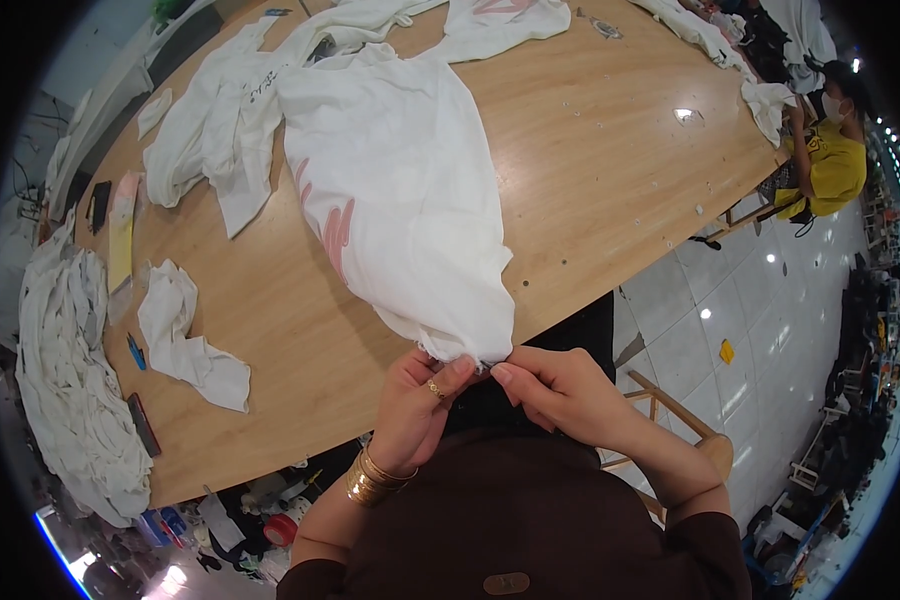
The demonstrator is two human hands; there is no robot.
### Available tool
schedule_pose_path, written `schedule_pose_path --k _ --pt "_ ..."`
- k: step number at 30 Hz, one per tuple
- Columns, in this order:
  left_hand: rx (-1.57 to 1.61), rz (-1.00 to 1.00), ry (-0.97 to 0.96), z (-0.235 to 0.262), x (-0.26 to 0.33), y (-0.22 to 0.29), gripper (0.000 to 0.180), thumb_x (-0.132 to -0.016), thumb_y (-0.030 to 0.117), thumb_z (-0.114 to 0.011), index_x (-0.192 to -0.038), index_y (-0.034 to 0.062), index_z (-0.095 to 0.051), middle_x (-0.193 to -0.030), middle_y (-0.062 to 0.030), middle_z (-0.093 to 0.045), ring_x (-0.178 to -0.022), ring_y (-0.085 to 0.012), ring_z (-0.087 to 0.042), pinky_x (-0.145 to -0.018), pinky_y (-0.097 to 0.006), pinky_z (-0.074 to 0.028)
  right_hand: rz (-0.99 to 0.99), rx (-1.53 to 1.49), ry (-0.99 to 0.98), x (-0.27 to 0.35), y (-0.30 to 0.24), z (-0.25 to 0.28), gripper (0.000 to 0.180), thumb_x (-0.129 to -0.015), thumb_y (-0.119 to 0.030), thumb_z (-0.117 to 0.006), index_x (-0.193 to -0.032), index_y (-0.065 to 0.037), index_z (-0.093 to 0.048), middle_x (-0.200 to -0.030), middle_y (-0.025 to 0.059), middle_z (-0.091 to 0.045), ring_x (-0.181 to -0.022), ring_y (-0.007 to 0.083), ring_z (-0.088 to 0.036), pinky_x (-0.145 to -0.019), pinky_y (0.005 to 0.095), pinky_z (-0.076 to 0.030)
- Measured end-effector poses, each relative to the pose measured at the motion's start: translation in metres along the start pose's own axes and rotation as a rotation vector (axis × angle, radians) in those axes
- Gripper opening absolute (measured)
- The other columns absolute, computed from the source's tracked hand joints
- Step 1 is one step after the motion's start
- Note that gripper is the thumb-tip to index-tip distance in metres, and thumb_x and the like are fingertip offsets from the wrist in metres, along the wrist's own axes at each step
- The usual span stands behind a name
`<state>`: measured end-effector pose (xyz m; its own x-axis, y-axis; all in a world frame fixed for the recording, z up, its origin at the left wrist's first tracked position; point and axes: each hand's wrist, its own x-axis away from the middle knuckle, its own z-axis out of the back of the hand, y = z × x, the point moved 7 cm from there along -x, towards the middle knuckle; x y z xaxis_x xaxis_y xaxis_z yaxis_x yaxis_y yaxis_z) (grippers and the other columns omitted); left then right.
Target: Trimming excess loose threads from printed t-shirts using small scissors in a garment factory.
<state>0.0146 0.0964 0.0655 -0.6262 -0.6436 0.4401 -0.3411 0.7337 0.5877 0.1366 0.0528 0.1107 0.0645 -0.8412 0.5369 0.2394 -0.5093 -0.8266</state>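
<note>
A white garment (400, 190) with pink printed shapes stretches from the tabletop toward me. Its near end hangs at the table's front edge, where my left hand (415, 405) pinches the hem between thumb and fingers. My right hand (565, 393) is closed beside it, thumb and forefinger pressed together at the same edge. A small dark tip shows between the two hands, too small to name. Both hands nearly touch at the cloth's edge.
More white garments (215, 125) lie on the wooden table (590, 180). A heap of white cloth (65, 380) sits at the left, near a loose white piece (185, 335) and a blue tool (136, 350). A person in yellow (830, 170) sits far right; a wooden stool (705, 450) stands nearby.
</note>
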Motion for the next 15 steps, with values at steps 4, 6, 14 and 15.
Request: schedule_pose_path --k 4,6,14,15 --pt "0.007 -0.005 0.016 0.0006 -0.0007 -0.0023 0.027 -0.086 0.008 -0.060 -0.110 -0.0037 -0.054 -0.105 -0.0102 -0.062 -0.096 -0.0152 -0.059 -0.089 -0.030 -0.045 0.002 0.019 -0.009 0.0007 -0.0014 0.0009 0.033 -0.094 -0.031 -0.047 -0.086 -0.001 -0.057 -0.058 0.0088 -0.052 -0.051 0.0169 -0.048 -0.051 0.0313 -0.040" --pt "-0.005 -0.013 0.013 0.0016 -0.0005 -0.0028 0.028 -0.086 0.008 -0.060 -0.111 -0.0035 -0.054 -0.105 -0.0101 -0.062 -0.095 -0.0151 -0.059 -0.089 -0.030 -0.045 -0.015 0.039 -0.015 0.0018 -0.0023 0.0017 0.033 -0.094 -0.031 -0.046 -0.087 0.000 -0.057 -0.061 0.0100 -0.054 -0.054 0.0196 -0.050 -0.054 0.0322 -0.041" --pt "-0.010 -0.018 0.019 0.0055 -0.0013 -0.0047 0.028 -0.087 0.007 -0.059 -0.112 -0.0025 -0.053 -0.105 -0.0093 -0.061 -0.095 -0.0154 -0.059 -0.089 -0.031 -0.045 0.004 0.070 -0.006 -0.0005 -0.0031 0.0006 0.034 -0.094 -0.031 -0.046 -0.085 0.000 -0.057 -0.057 0.0094 -0.051 -0.050 0.0194 -0.048 -0.052 0.0319 -0.040" --pt "0.025 0.004 0.006 0.0023 -0.0016 -0.0050 0.028 -0.087 0.008 -0.059 -0.113 -0.0015 -0.053 -0.107 -0.0091 -0.061 -0.097 -0.0159 -0.058 -0.090 -0.032 -0.045 0.025 0.068 0.014 -0.0008 -0.0025 0.0006 0.034 -0.094 -0.031 -0.046 -0.083 0.000 -0.056 -0.054 0.0084 -0.049 -0.048 0.0176 -0.046 -0.050 0.0312 -0.039"
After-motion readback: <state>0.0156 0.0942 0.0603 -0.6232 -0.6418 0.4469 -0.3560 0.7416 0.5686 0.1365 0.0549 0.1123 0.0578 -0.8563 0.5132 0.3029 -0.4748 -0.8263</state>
